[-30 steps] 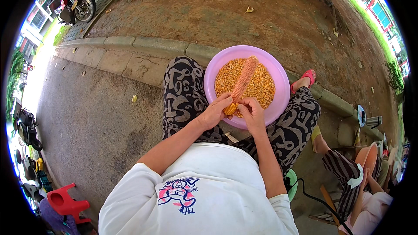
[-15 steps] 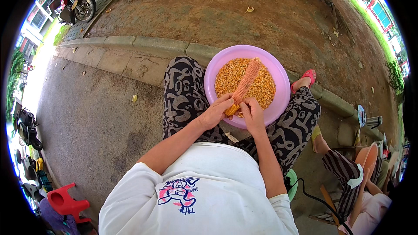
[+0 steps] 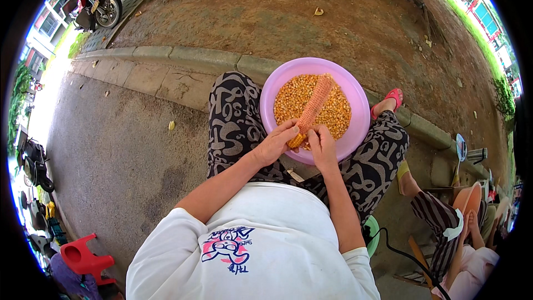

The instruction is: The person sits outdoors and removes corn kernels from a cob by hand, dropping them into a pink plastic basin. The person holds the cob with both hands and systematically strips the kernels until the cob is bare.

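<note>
A corn cob (image 3: pixel 316 102) slants over the pink basin (image 3: pixel 362 123), mostly stripped to its pinkish core, with yellow kernels left at the near end. My left hand (image 3: pixel 277 142) is wrapped round that near end from the left. Against the cob's right side, the fingers of my right hand (image 3: pixel 322 145) are pressed together at the kernels; whether a loose kernel is between them is hidden. Loose yellow corn kernels (image 3: pixel 290 98) cover the basin's bottom. The basin rests between my knees, in patterned black trousers (image 3: pixel 236 111).
A stone kerb (image 3: pixel 205 58) runs beyond the basin, with bare soil past it. At the right, another person in striped trousers (image 3: pixel 436 214) sits by an orange basin (image 3: pixel 472 197). A black cable (image 3: pixel 408 254) passes near a green tub (image 3: pixel 373 233). A red stool (image 3: pixel 87 257) stands at lower left.
My right hand has shifted very slightly at the cob's near end. At the right, the other person's hands have moved up together beside the orange basin.
</note>
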`<state>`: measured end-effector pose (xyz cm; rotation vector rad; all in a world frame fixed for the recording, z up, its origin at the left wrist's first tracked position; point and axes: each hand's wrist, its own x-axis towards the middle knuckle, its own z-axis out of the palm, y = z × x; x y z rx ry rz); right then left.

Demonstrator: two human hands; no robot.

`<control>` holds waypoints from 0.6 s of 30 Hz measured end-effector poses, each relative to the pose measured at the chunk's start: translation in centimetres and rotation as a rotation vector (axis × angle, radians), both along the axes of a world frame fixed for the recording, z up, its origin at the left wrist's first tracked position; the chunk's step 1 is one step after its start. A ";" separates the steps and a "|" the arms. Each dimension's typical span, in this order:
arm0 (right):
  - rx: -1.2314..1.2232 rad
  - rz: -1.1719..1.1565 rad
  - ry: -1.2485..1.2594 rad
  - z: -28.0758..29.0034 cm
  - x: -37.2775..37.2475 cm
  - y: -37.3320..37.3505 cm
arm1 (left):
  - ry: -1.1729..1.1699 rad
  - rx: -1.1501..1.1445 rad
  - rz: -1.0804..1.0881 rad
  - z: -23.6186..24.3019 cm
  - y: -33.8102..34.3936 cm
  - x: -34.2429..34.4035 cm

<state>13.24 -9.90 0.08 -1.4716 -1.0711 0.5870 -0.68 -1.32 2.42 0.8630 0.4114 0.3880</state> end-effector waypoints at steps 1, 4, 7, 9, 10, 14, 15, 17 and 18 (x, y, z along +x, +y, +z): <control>-0.007 -0.009 0.021 -0.1 0.0 0.0 | -0.007 -0.014 0.016 0.0 0.0 0.0; -0.047 -0.056 0.076 -0.2 0.4 0.0 | -0.025 -0.054 0.059 -0.1 0.1 0.1; -0.036 -0.149 0.194 0.4 0.5 0.1 | -0.040 -0.087 0.110 -0.1 0.1 0.1; 0.002 -0.225 0.209 0.6 0.7 0.1 | -0.058 -0.102 0.162 0.0 -0.1 0.4; 0.026 -0.263 0.173 0.5 0.8 0.2 | -0.069 -0.114 0.150 0.0 -0.1 0.3; 0.057 -0.323 0.002 -0.6 1.2 0.2 | -0.103 -0.196 0.103 0.1 0.3 0.0; 0.022 -0.276 0.074 -0.2 1.1 0.2 | -0.108 -0.224 0.092 0.1 0.4 0.0; -0.046 -0.182 0.218 0.8 0.8 0.0 | -0.124 -0.178 0.074 0.1 0.5 -0.2; -0.061 -0.152 0.218 1.1 0.7 0.0 | -0.133 -0.154 0.063 0.1 0.6 -0.2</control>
